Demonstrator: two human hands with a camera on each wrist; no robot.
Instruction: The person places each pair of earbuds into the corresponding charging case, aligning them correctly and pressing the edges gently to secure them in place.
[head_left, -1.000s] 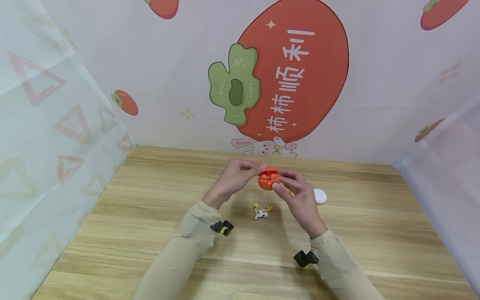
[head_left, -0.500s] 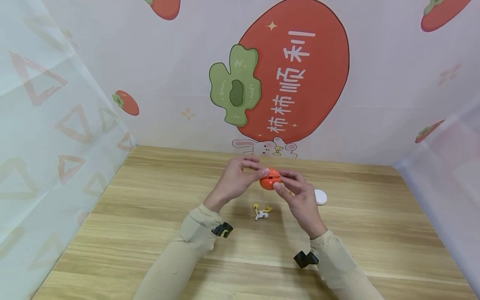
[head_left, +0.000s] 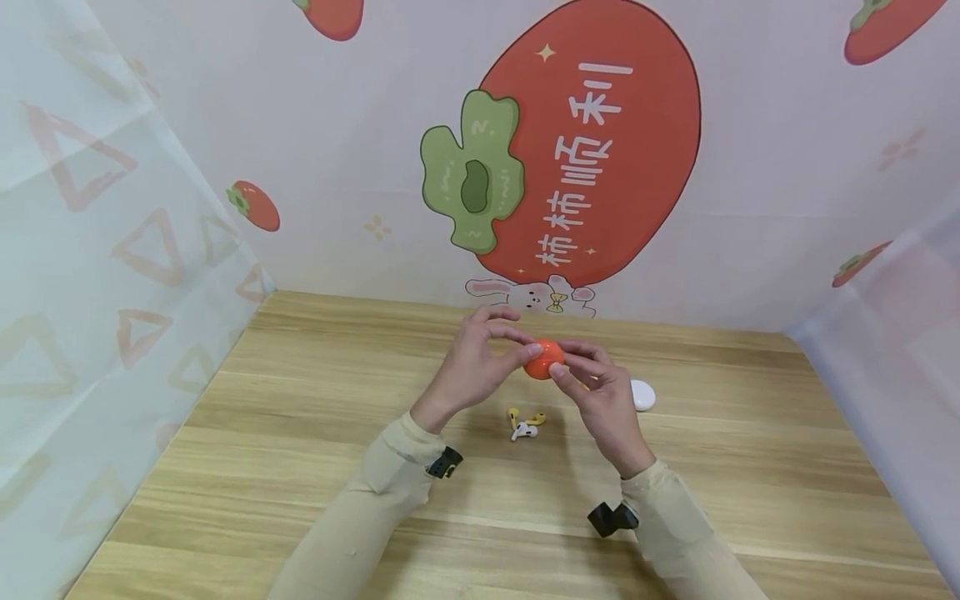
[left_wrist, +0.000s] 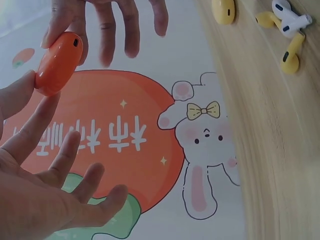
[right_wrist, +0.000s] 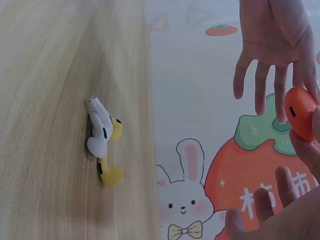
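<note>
An orange earbud case (head_left: 544, 360) is raised over the table, its lid down. My left hand (head_left: 472, 367) pinches it from the left with thumb and index finger. From the right, my right hand (head_left: 607, 404) grips the same case between thumb and fingers. A small dark slot shows on the case's side in the left wrist view, where the case (left_wrist: 59, 64) is seen edge-on. Below the hands, yellow earbuds (head_left: 537, 418) and white earbuds (head_left: 527, 431) lie loosely together on the wood.
On the wooden table (head_left: 300, 433), a white case (head_left: 642, 395) sits just right of my right hand. A yellow case (left_wrist: 223, 11) shows in the left wrist view; in the head view my right hand mostly hides it. Printed cloth walls (head_left: 360, 150) enclose the back and sides.
The orange case stood partly open with its inside showing; its lid has come down under my left thumb and is now shut. Both hands stay nearly in place, and the loose earbuds have not moved.
</note>
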